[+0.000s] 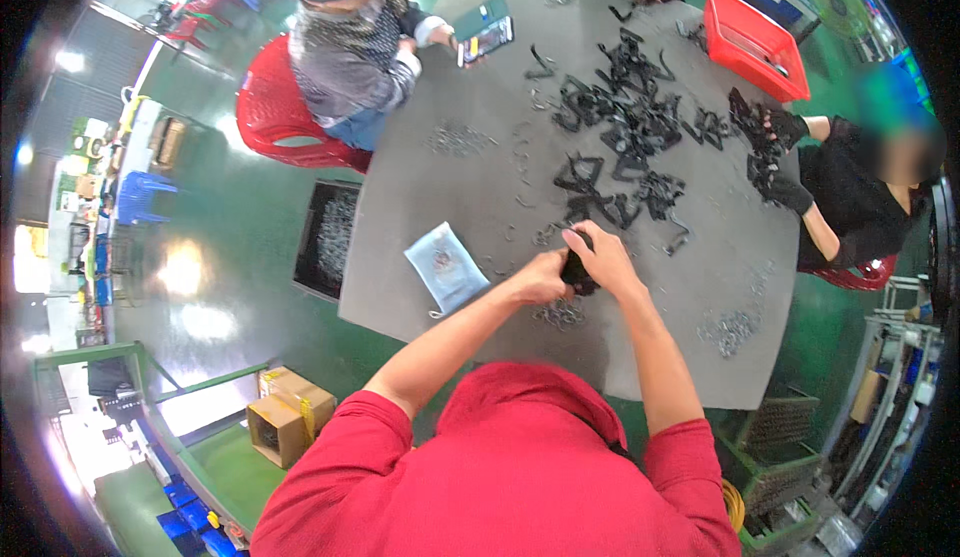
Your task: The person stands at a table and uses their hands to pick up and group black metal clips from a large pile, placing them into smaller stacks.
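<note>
As you stand at one gray table (pixel 400 197), it bears one red bin (pixel 755 71), one pale blue pouch (pixel 445 275) and one heap of black parts (pixel 632 135), overlapping too much to count. Your left hand (pixel 540 278) and right hand (pixel 603 257) meet around one dark part (pixel 577 274), near a cluster of metal pieces (pixel 560 315). Left fingers curl narrowly against it; right fingers wrap it, their exact gap hidden.
</note>
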